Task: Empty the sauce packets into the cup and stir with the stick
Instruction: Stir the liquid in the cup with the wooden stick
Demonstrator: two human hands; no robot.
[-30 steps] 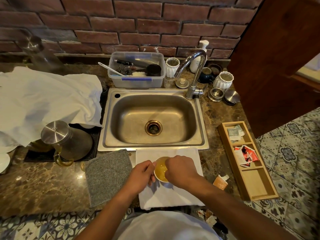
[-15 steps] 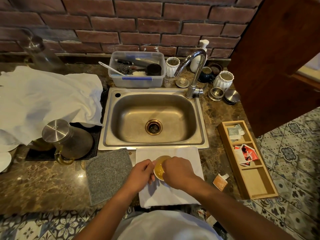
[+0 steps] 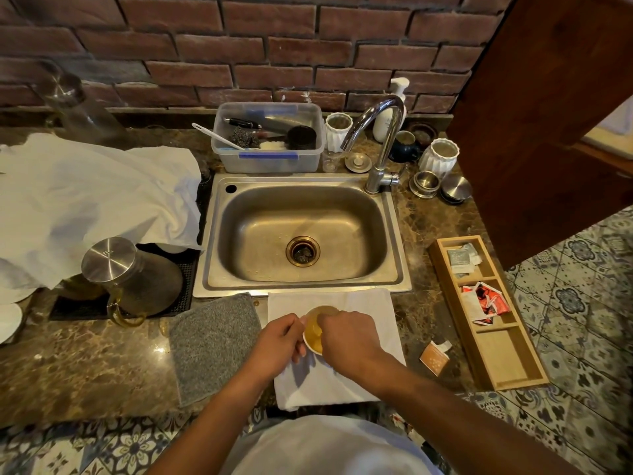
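Head view: the cup (image 3: 317,329) stands on the white towel (image 3: 376,310), holding amber liquid. Left hand (image 3: 278,341) grips its side; right hand (image 3: 346,341) is clenched above it, probably stirring, stick not discernible. Packets remain in the wooden tray (image 3: 513,365).

Red brick wall (image 3: 274,46) behind dark marble counter (image 3: 85,365). Steel sink (image 3: 301,231) inset, curved faucet (image 3: 380,142) at back right. Dark wood door (image 3: 548,114) right (ajar). Patterned tile floor (image 3: 582,337). Warm dim light.
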